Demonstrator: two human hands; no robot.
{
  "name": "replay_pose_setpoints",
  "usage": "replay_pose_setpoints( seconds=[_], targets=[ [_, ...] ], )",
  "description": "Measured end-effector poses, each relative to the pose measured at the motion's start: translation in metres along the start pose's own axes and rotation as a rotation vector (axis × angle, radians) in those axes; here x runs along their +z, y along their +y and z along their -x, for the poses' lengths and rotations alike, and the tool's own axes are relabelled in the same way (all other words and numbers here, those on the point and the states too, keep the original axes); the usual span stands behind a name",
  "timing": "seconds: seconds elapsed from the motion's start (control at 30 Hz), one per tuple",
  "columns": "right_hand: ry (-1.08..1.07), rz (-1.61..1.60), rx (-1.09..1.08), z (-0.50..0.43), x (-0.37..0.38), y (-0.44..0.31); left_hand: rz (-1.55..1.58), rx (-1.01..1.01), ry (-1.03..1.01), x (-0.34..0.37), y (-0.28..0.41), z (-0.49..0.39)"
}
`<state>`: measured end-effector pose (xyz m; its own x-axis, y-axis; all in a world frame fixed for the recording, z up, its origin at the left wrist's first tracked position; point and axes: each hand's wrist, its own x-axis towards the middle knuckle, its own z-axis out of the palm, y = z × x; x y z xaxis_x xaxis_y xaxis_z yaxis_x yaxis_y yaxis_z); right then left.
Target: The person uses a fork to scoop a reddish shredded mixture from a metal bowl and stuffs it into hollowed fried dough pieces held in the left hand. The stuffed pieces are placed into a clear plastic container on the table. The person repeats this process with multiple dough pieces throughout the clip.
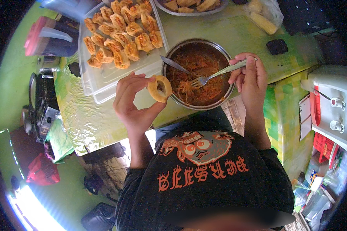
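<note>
My left hand (138, 99) pinches a hollowed piece of fried tofu (159, 89) between thumb and fingers, its opening facing up, beside the rim of a round metal bowl (232, 86). In the bowl lies a reddish shredded filling (208, 59). A metal fork (227, 69) is held by its handle in my right hand (253, 73), above the bowl's right side, its tines in the filling. A second utensil (175, 63) with a metal handle leans over the bowl's left rim; its far end is hidden in the filling. Filled tofu pieces (120, 37) stand in rows on a translucent plastic tray (85, 82).
At the top, an oval dish (176, 13) holds unfilled pieces. A plastic bag (266, 17) with yellowish food and a small dark object (277, 47) lie at the upper right. A pink-lidded container (50, 36) stands left of the tray. A white water dispenser (332, 106) is at the right.
</note>
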<state>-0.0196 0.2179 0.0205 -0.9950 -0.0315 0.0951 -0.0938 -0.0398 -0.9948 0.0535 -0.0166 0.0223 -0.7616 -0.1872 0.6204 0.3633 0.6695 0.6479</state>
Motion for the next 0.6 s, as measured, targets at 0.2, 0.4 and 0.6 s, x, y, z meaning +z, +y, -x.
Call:
replay_pose_setpoints(
  seconds=[0.2, 0.4, 0.6],
  targets=[
    [-0.040, 0.142, -0.118, 0.006, 0.008, 0.001, -0.013, 0.017, -0.015, 0.000, -0.002, 0.000],
    [-0.201, 0.214, -0.161, 0.015, 0.017, 0.003, -0.044, -0.001, -0.027, 0.000, 0.000, -0.001],
    [-0.207, 0.131, -0.196, 0.017, 0.026, 0.005, -0.064, 0.045, -0.062, -0.003, -0.001, -0.001]
  ],
)
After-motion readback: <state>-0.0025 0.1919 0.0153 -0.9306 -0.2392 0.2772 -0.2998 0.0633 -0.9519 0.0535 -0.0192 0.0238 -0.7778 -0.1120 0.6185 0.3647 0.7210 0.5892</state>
